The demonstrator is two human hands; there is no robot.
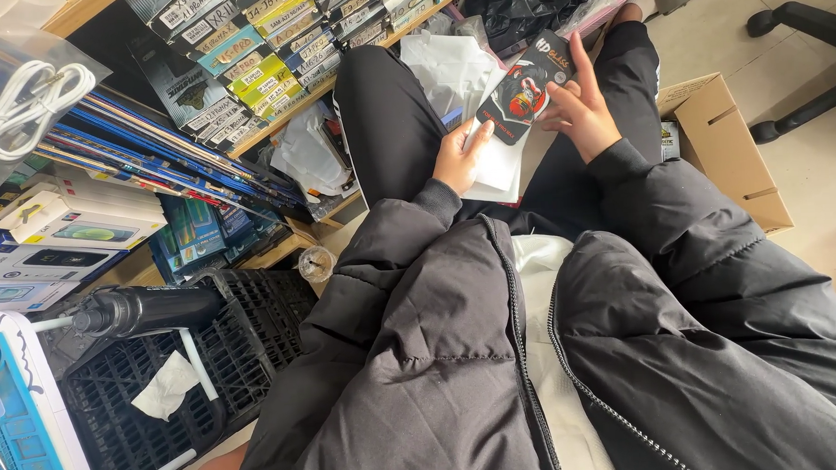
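My left hand point(459, 154) and my right hand point(579, 110) together hold a flat black packet point(525, 86) with a red figure printed on it, above my lap. The left hand grips its lower corner and also presses on white flat packets point(496, 166) lying on my thigh. My right hand's fingers rest along the black packet's right edge. Both arms wear a black puffer jacket point(461, 355).
Wooden shelves point(282, 128) at the left hold rows of flat boxed packets. A black plastic crate point(244, 337) with a black cylinder on it stands at lower left. An open cardboard box point(726, 146) sits on the tiled floor at right, near an office chair base point(805, 49).
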